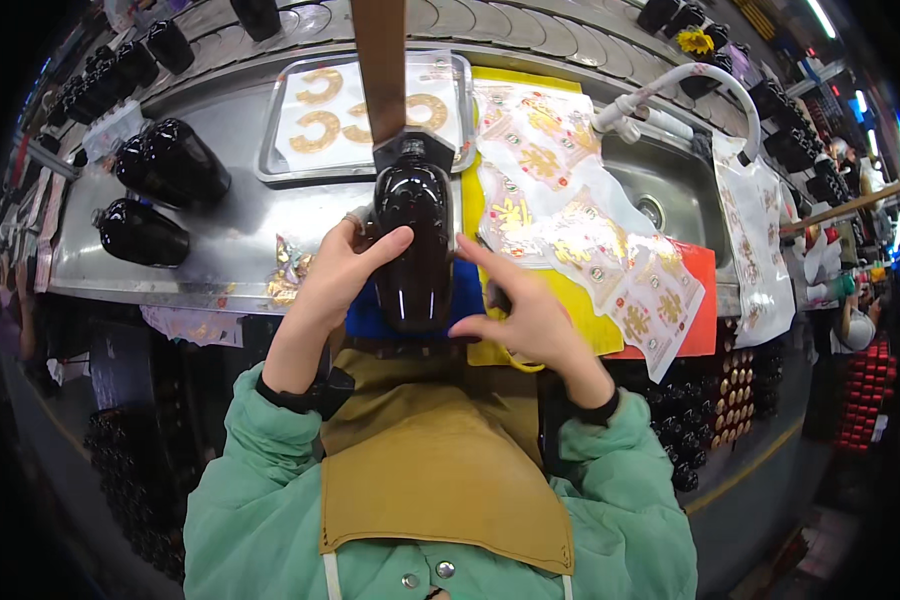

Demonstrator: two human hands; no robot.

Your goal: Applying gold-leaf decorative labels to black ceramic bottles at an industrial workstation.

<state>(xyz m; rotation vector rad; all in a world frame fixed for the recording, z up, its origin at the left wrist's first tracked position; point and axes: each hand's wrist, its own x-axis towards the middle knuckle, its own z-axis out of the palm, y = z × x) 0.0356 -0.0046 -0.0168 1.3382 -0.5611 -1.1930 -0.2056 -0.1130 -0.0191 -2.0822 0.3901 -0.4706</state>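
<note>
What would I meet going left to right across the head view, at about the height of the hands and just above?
Left-side dark bottle, left hand, middle dark bottle, right hand, metal sink, white sheet.

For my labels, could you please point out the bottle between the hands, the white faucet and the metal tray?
Dark bottle (413, 250), head view: body.
White faucet (692, 70), head view: spout.
Metal tray (315, 178), head view: near rim.
</note>
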